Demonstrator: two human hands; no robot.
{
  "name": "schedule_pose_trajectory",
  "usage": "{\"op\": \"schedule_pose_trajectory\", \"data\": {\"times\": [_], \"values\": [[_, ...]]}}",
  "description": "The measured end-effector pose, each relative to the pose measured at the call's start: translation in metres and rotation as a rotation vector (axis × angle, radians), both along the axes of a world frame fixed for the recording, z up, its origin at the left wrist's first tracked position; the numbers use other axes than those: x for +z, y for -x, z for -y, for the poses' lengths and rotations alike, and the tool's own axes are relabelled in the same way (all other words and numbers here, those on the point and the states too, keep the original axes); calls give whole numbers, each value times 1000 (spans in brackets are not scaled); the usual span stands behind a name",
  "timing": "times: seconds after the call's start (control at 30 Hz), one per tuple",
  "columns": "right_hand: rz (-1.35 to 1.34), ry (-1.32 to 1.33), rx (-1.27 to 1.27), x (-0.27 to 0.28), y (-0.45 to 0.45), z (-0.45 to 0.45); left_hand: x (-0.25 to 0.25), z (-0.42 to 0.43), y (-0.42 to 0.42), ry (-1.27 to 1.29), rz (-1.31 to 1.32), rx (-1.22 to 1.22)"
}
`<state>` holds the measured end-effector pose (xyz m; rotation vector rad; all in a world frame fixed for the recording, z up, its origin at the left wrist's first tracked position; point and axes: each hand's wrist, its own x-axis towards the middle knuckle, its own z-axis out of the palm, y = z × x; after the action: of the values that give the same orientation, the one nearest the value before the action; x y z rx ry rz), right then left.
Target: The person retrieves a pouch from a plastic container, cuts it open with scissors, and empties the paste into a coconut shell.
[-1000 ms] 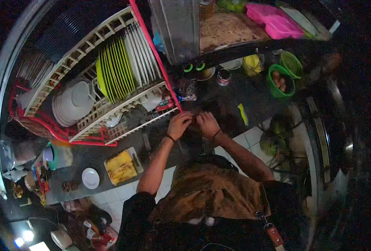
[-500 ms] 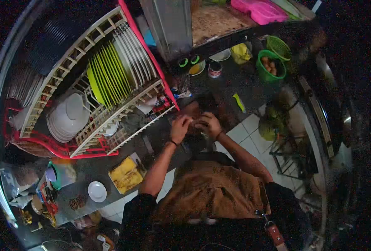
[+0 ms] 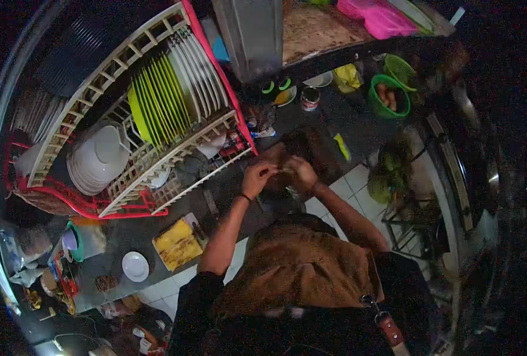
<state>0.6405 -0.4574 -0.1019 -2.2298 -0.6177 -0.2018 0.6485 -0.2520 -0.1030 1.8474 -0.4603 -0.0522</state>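
Centre of the frame: my left hand [image 3: 255, 180] pinches a small, blurred item [image 3: 280, 170] against my right hand [image 3: 302, 174], whose exact grip I cannot tell. It seems light, perhaps soft, best held by its edges.

The room is dim. White square tiles [image 3: 349, 184] cover the floor beside the dark bench [image 3: 118, 237], and a gray post [image 3: 251, 41] stands behind it.
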Motion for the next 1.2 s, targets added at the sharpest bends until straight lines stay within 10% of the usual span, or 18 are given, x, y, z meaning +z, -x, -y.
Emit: {"op": "schedule_pose_trajectory", "data": {"times": [0.17, 0.37, 0.43, 0.67, 0.73, 0.93, 1.0, 1.2], "values": [[177, -27, -31, -11, 16, 2, 9, 7, 10, -14, -70, 83], [-343, -594, -72, -11, 20, -6, 2, 10, 12, -84, 18, 128], [305, 14, -69, -32, 11, -2, -5, 10, 11, -63, 5, 139], [-115, -299, -80, -18, 35, 17, 11, 4, 10, 78, -141, 93], [121, -86, -60, 4, 40, 16, 1, 0, 9, 159, -175, 78], [-2, -232, -64, -28, 37, 18, 36, 9, 9, -97, -221, -5], [-56, -162, -110, -7, 43, 19, 45, 18, 11, -301, 367, -82], [-82, -110, -84, -24, 35, 26, 37, 20, 8, -429, 218, -172]]}}
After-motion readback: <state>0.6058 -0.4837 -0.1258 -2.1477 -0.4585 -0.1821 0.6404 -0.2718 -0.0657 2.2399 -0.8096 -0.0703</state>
